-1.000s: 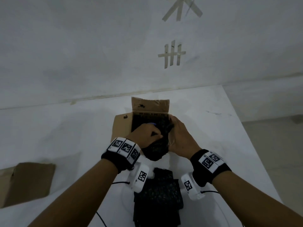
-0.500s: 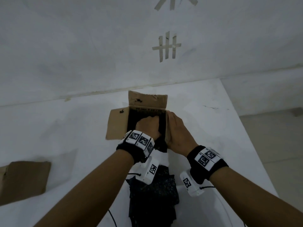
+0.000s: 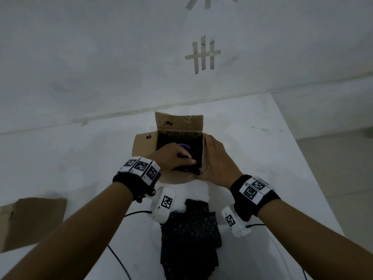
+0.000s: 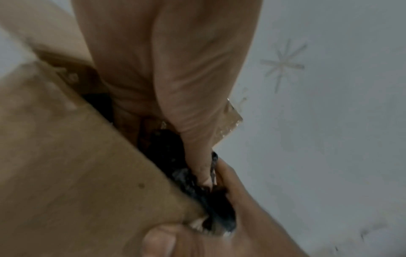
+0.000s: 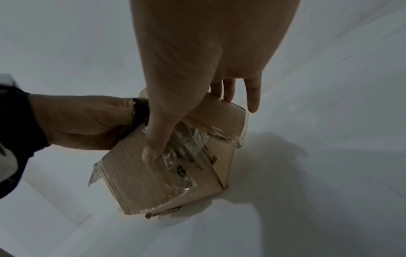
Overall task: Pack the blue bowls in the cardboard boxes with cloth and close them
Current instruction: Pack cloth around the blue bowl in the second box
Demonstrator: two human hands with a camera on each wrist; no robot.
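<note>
An open cardboard box (image 3: 144,146) stands mid-table with its flaps spread. My left hand (image 3: 189,160) is inside it near the front right corner, fingers curled on the black cloth (image 3: 184,168); in the left wrist view its thumb (image 4: 204,173) digs into the cloth (image 4: 169,153). A sliver of the blue bowl (image 3: 184,146) shows just beyond that hand. My right hand (image 3: 212,156) grips the box's right wall. In the right wrist view its thumb (image 5: 153,153) presses the taped outer side of the box (image 5: 140,182) and its fingers (image 5: 228,90) hook over the top.
A pile of folded black cloths (image 3: 189,235) lies on the white table (image 3: 80,158) between my forearms. A second cardboard box (image 3: 30,221) sits at the left edge of view. A white wall rises behind the table, and the table's right edge drops to the floor.
My left hand drew back from deep in the box toward its near right corner, bunching the cloth there. The blue bowl's rim shows again. The right hand stayed on the box's right wall.
</note>
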